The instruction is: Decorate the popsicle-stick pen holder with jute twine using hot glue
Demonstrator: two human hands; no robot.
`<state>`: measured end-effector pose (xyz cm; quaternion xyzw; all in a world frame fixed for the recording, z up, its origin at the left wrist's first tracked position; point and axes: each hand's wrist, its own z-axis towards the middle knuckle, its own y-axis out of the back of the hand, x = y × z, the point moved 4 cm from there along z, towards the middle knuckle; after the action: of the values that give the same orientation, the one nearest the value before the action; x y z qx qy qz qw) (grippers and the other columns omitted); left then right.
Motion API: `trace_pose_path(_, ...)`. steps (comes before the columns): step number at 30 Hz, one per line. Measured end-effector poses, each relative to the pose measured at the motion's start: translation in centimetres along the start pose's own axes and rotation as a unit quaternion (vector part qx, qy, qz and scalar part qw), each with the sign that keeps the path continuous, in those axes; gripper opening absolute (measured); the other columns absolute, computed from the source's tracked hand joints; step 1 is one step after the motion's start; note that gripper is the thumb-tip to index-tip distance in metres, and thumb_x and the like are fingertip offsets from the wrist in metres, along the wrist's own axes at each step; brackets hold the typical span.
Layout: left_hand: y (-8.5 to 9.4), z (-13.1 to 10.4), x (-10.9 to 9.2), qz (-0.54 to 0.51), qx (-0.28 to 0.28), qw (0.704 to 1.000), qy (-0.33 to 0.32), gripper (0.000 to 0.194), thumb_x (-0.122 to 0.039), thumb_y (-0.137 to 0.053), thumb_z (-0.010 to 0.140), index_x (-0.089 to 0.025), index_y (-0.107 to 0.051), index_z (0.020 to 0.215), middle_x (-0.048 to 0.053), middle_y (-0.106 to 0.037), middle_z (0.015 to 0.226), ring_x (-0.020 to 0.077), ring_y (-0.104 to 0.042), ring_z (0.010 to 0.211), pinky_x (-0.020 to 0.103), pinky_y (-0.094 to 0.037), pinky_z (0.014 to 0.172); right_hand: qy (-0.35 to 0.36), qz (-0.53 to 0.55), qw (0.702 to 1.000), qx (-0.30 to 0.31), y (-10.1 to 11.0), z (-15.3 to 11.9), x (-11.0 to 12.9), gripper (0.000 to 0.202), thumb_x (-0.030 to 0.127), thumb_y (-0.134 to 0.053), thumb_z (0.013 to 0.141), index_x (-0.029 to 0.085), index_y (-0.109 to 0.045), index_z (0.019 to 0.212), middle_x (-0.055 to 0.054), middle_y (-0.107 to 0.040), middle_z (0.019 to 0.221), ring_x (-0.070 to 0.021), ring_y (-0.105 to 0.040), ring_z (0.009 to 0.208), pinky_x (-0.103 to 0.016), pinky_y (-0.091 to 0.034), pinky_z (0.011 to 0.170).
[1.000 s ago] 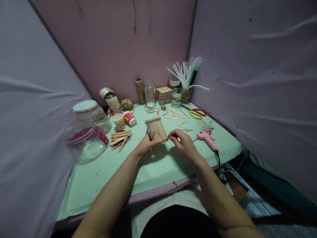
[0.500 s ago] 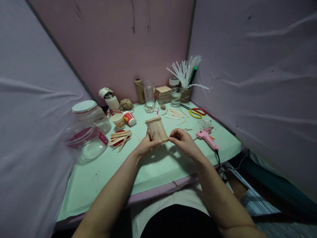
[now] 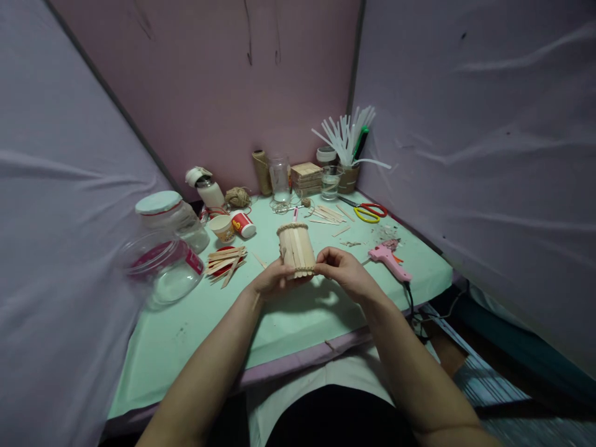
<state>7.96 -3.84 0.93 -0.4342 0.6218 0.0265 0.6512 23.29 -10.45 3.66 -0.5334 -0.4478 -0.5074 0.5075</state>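
Observation:
A small round holder made of popsicle sticks [image 3: 297,247] is held up over the front half of the table, nearly upright. Braided twine runs around its upper and lower edges. My left hand [image 3: 274,277] grips it from the left and underneath, thumb across the lower front. At its lower right edge, my right hand [image 3: 338,264] is closed, with thumb and forefinger pinched against the twine band. Whatever lies between those fingertips is too small to make out clearly.
Right of my hands lies a pink glue gun [image 3: 390,259] with its cord over the edge. Scissors [image 3: 367,211] and loose sticks [image 3: 328,215] lie behind. On the left are a stick pile [image 3: 226,262], paper cups [image 3: 243,223] and clear plastic jars [image 3: 174,273]. Twine rolls [image 3: 262,172] stand at the back.
The stick holder has turned from a tilt to nearly upright, showing more of its rounded front. My left thumb has shifted, and my right hand has moved slightly left with it.

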Motion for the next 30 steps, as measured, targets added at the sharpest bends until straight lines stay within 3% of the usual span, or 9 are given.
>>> trace_pose_path(4,-0.2,0.0,0.4,-0.054,0.049,0.997,0.024,0.059,-0.032,-0.082,0.06,-0.011,-0.065,0.113,0.015,-0.072,0.108,0.0274,-0.067,0.102,0.041,-0.046,0.1,-0.006,0.017,1.0,0.018,-0.4,-0.2,0.1,0.023,0.034,-0.075,0.069,0.019,-0.057,0.071,0.004,-0.059,0.064,-0.0101,-0.049,0.058,-0.024,-0.036,0.056)
trace_pose_path(8,-0.3,0.0,0.5,-0.084,0.065,0.994,0.042,0.054,-0.035,-0.082,0.062,-0.012,-0.068,0.109,0.011,-0.074,0.104,0.0251,-0.069,0.099,0.037,-0.046,0.098,0.002,0.008,1.0,0.003,0.0,-0.3,0.3,0.025,0.039,-0.072,0.072,0.019,-0.057,0.071,0.005,-0.054,0.062,-0.0089,-0.042,0.055,-0.024,-0.031,0.054)
trace_pose_path(11,-0.3,0.1,0.2,-0.093,0.057,0.993,0.038,0.057,-0.035,-0.083,0.062,-0.012,-0.067,0.112,0.011,-0.073,0.108,0.025,-0.069,0.102,0.034,-0.047,0.097,0.024,-0.037,0.998,-0.043,1.5,-0.2,0.6,0.025,0.041,-0.07,0.073,0.02,-0.058,0.073,0.005,-0.051,0.062,-0.0096,-0.041,0.056,-0.025,-0.031,0.055)
trace_pose_path(14,0.0,0.2,0.1,-0.098,0.033,0.994,0.029,0.06,-0.034,-0.082,0.064,-0.011,-0.063,0.115,0.012,-0.072,0.111,0.0252,-0.068,0.104,0.034,-0.046,0.098,0.051,-0.128,0.985,-0.105,4.5,-0.2,0.8,0.027,0.044,-0.07,0.073,0.02,-0.06,0.075,0.002,-0.057,0.068,-0.0134,-0.048,0.062,-0.028,-0.037,0.06)
trace_pose_path(17,0.5,0.5,0.1,-0.107,-0.001,0.994,0.019,0.058,-0.035,-0.08,0.068,-0.011,-0.06,0.116,0.013,-0.071,0.11,0.0251,-0.067,0.104,0.036,-0.047,0.099,0.05,-0.283,0.939,-0.188,8.9,-0.5,0.3,0.027,0.045,-0.068,0.074,0.019,-0.062,0.08,-0.005,-0.064,0.077,-0.0202,-0.057,0.072,-0.034,-0.042,0.069)
trace_pose_path(20,0.8,0.8,0.0,-0.127,-0.021,0.992,0.006,0.064,-0.038,-0.084,0.064,-0.011,-0.059,0.117,0.013,-0.07,0.11,0.0252,-0.067,0.103,0.035,-0.048,0.097,0.018,-0.472,0.845,-0.251,13.3,-1.4,-0.9,0.032,0.046,-0.066,0.077,0.017,-0.066,0.09,-0.012,-0.067,0.089,-0.0281,-0.06,0.087,-0.041,-0.043,0.081)
trace_pose_path(24,0.9,1.1,-0.1,-0.136,-0.021,0.99,-0.006,0.075,-0.043,-0.09,0.056,-0.011,-0.059,0.117,0.013,-0.07,0.109,0.0258,-0.067,0.103,0.035,-0.048,0.096,-0.077,-0.63,0.732,-0.248,16.9,-2.5,-3.0,0.056,0.057,-0.062,0.08,0.01,-0.067,0.111,-0.022,-0.065,0.108,-0.0366,-0.056,0.106,-0.044,-0.041,0.088)
trace_pose_path(27,0.9,1.2,-0.1,-0.14,-0.02,0.99,-0.009,0.079,-0.046,-0.091,0.052,-0.012,-0.061,0.116,0.012,-0.07,0.11,0.0258,-0.067,0.102,0.035,-0.048,0.095,-0.136,-0.661,0.708,-0.207,17.5,-2.7,-4.0,0.057,0.058,-0.057,0.083,0.009,-0.067,0.111,-0.023,-0.065,0.106,-0.0358,-0.058,0.102,-0.042,-0.042,0.086)
trace_pose_path(30,1.1,1.2,-0.1,-0.14,-0.023,0.99,-0.018,0.075,-0.047,-0.089,0.056,-0.013,-0.061,0.117,0.012,-0.069,0.112,0.0257,-0.066,0.104,0.037,-0.048,0.097,-0.135,-0.669,0.706,-0.191,16.8,-2.5,-3.9,0.051,0.055,-0.058,0.083,0.01,-0.068,0.106,-0.021,-0.066,0.1,-0.0347,-0.06,0.098,-0.041,-0.043,0.086)
